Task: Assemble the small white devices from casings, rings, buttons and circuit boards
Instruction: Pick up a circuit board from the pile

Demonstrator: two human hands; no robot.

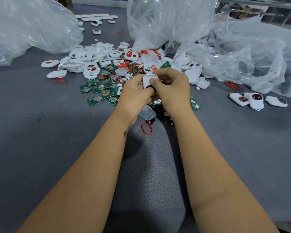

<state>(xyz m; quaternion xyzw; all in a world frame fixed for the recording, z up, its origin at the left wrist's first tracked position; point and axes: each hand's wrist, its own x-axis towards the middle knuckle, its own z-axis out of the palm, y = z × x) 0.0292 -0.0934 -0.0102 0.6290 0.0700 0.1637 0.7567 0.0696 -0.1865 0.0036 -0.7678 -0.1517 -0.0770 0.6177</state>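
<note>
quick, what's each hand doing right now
Left hand: fingers curled round the white casing, holding it.
Right hand: also grips the casing, thumb pressing its face.

The near half of the grey desk [40,148] lies bare on both sides of the forearms, save for a lone red ring [146,128] between the wrists and a thin green sliver [39,117] to the left. Ahead, a heap of white casings [84,59], green circuit boards [99,91] and red rings blocks the middle, backed by bulky clear plastic bags [29,26]. To the right, three assembled devices [257,100] sit apart, with open desk in front of them.
</note>
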